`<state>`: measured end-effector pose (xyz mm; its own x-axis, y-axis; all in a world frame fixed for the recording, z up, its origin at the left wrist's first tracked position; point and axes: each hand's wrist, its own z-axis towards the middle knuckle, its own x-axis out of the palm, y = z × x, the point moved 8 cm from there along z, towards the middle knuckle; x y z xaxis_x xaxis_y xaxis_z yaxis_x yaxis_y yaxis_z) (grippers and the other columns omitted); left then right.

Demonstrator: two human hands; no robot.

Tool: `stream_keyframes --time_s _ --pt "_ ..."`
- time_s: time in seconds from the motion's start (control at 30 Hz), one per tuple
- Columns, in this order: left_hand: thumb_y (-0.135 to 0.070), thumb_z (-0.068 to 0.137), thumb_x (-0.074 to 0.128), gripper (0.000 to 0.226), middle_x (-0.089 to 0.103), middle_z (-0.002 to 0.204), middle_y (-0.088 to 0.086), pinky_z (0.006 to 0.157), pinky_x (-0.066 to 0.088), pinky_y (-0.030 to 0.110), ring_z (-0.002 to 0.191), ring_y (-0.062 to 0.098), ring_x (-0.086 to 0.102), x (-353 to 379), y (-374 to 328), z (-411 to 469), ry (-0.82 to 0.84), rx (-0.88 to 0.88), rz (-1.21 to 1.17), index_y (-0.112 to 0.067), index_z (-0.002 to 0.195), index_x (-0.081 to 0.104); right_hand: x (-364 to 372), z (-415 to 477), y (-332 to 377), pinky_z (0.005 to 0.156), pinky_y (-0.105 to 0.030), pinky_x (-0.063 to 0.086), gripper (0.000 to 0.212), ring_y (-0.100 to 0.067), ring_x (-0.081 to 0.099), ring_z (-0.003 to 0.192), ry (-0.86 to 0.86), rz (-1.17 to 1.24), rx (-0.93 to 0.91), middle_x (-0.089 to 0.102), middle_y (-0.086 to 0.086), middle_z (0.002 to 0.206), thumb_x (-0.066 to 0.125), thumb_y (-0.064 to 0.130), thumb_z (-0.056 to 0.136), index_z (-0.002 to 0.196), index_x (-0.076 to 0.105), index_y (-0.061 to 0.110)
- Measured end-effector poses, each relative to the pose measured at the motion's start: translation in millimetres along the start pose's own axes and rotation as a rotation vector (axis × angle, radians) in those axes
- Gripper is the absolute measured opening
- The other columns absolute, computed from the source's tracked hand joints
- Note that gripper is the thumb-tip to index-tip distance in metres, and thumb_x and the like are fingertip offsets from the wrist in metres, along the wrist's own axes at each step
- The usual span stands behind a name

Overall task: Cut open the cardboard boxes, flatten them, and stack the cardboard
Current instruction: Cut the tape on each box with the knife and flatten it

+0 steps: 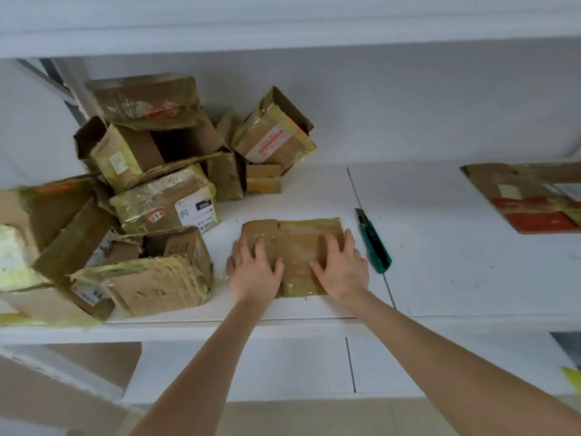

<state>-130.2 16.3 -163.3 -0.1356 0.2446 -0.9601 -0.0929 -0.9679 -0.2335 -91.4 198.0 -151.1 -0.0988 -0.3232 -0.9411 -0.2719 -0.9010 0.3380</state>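
Head view: the left hand (255, 272) and right hand (342, 267) lie flat, fingers spread, pressing a flattened brown taped cardboard box (295, 243) at frame centre on the white shelf (440, 262). A green utility knife (374, 242) lies just right of it. Unopened taped boxes (141, 190) crowd the left; flat cardboard (531, 196) lies at the right edge.

Flattened taped box (295, 243) lies flat; unflattened boxes (151, 196) piled left.

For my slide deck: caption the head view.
Left hand and right hand press a flattened box; green utility knife lies alongside.
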Motion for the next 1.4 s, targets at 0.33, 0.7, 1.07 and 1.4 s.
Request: stream_keyframes --time_s 0.33,0.7,1.07,1.4 --pt "-0.035 0.097 0.046 0.063 0.027 0.153 0.013 0.106 0.035 0.048 0.134 0.036 0.036 -38.9 -22.6 9.9 -0.058 -0.284 -0.609 -0.013 0.150 0.021 -68.6 7.5 -60.0 0.087 -0.031 0.052 0.059 -0.021 0.062 0.101 -0.123 1.067 0.235 0.059 -0.009 0.125 0.062 0.002 0.087 0.136 0.044 0.029" --pt "-0.019 0.092 0.060 0.027 0.068 0.100 0.008 0.074 0.053 0.034 0.086 0.022 0.064 9.5 -245.1 10.6 0.220 -0.335 -1.305 -0.007 0.116 0.062 -197.9 37.0 -283.3 0.095 -0.026 0.042 0.050 -0.024 0.054 0.117 -0.377 0.978 0.180 0.054 -0.006 0.134 0.058 0.008 0.091 0.136 0.046 0.024" --pt "-0.003 0.096 0.051 0.034 0.063 0.113 0.016 0.068 0.054 0.035 0.088 0.028 0.063 60.1 -531.9 5.9 0.260 -0.319 -1.465 -0.001 0.130 0.052 -291.7 52.9 -456.1 0.111 -0.038 0.030 0.054 -0.028 0.028 0.136 -0.445 0.254 0.137 0.031 -0.011 0.149 0.050 0.025 0.094 0.145 0.033 0.022" --pt "-0.011 0.094 0.049 0.030 0.069 0.103 0.008 0.085 0.056 0.045 0.091 0.029 0.067 100.1 -653.0 49.9 0.356 -0.065 -1.061 -0.021 0.121 0.056 -273.2 83.8 -516.7 0.106 -0.039 0.034 0.065 -0.030 0.027 0.135 -0.250 0.143 0.202 0.026 -0.013 0.148 0.057 0.022 0.089 0.147 0.028 0.023"
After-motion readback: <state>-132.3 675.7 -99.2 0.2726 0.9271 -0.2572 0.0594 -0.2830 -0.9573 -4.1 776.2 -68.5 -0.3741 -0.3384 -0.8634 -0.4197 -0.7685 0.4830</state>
